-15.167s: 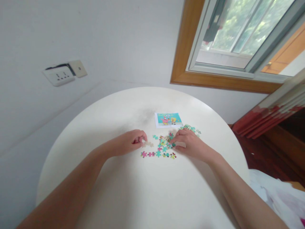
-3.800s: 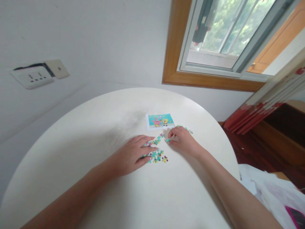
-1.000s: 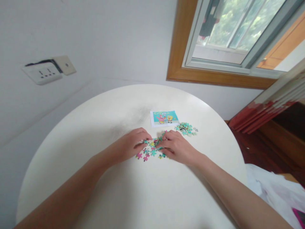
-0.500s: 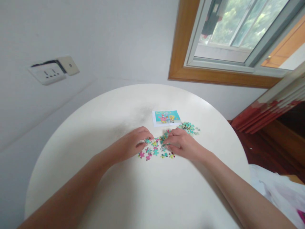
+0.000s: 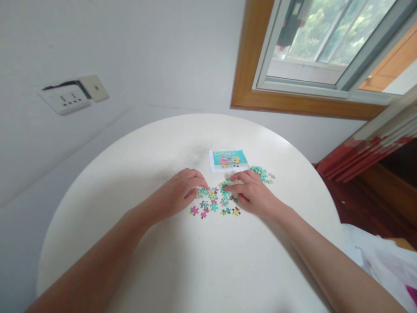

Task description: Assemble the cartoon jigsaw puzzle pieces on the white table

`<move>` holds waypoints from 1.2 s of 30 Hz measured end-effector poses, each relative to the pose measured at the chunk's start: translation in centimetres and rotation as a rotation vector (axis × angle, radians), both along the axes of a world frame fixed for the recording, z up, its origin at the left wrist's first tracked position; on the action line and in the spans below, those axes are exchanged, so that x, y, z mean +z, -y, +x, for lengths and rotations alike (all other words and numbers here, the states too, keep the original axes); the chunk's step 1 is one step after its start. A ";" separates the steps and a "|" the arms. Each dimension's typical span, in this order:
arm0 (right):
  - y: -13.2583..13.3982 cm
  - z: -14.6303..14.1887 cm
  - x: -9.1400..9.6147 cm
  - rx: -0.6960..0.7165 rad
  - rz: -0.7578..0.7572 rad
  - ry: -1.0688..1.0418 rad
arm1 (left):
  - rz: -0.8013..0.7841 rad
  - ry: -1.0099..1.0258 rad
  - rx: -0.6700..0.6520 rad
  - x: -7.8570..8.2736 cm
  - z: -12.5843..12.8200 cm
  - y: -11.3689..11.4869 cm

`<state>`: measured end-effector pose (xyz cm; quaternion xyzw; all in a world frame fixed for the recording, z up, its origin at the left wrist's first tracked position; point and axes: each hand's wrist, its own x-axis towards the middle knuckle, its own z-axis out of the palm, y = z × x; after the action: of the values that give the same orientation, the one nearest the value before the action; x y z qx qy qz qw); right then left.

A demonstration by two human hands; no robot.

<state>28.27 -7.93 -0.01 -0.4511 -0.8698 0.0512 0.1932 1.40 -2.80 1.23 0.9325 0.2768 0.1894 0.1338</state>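
Loose jigsaw puzzle pieces (image 5: 213, 207) in turquoise, pink and yellow lie on the white table between my hands. At their left edge is my left hand (image 5: 182, 190), thumb and fingers apart, fingertips at the pieces. My right hand (image 5: 252, 192) rests over the right side of the group with its fingers spread, thumb and index tips among the pieces; its palm hides a few. Just beyond the hands lies a picture card (image 5: 230, 161) with a pink and a yellow cartoon figure on turquoise. A denser heap of puzzle pieces (image 5: 259, 172) sits beside the card's right corner.
The round white table (image 5: 208, 265) stands against a white wall with a socket (image 5: 68, 101) at left. A wood-framed window (image 5: 306, 104) is at back right, with a red and cream curtain (image 5: 361, 152) by it. White plastic bags (image 5: 374, 261) lie off the table's right side.
My left fingers have opened away from the pieces they were pinching. My right hand has shifted slightly right and its fingers have spread, uncovering some pieces.
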 end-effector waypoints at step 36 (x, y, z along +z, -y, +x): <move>-0.7 1.1 -0.3 -0.130 0.004 0.017 | 0.013 -0.015 -0.022 -0.4 0.5 0.2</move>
<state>29.40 -7.23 -0.31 -0.5067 -0.8404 0.0329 0.1894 1.87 -3.05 0.86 0.9378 0.2664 0.1826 0.1277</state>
